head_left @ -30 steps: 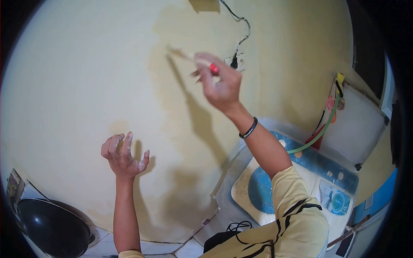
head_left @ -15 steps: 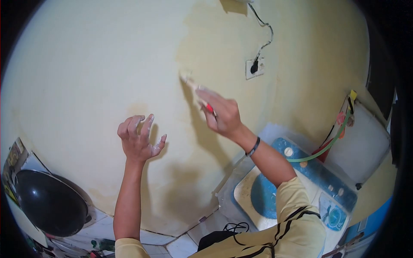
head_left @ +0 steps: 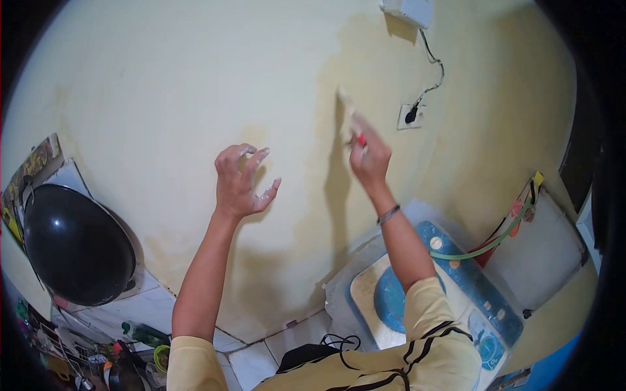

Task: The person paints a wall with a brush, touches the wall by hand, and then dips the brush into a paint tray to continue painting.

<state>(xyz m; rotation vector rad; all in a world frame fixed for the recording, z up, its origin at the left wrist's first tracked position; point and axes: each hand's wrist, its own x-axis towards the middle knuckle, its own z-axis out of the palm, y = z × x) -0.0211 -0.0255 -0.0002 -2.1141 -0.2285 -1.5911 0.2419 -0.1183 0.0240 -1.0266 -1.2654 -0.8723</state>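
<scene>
My right hand is closed round a paintbrush with a red part on its handle; the pale, blurred brush tip is at the wall, beside the edge between lighter and yellower paint. A dark wristband sits on my right wrist. My left hand is raised before the wall, fingers spread and curved, with white smears on the fingertips and nothing in it. Whether it touches the wall I cannot tell.
A black wok hangs at the left above kitchen items. At the upper right are a white box and a plugged socket. A blue and white washing machine with a green hose stands lower right.
The view has shifted, so the wok and socket sit differently in the frame. My right hand and the brush have moved along the wall. My left hand stays spread and raised.
</scene>
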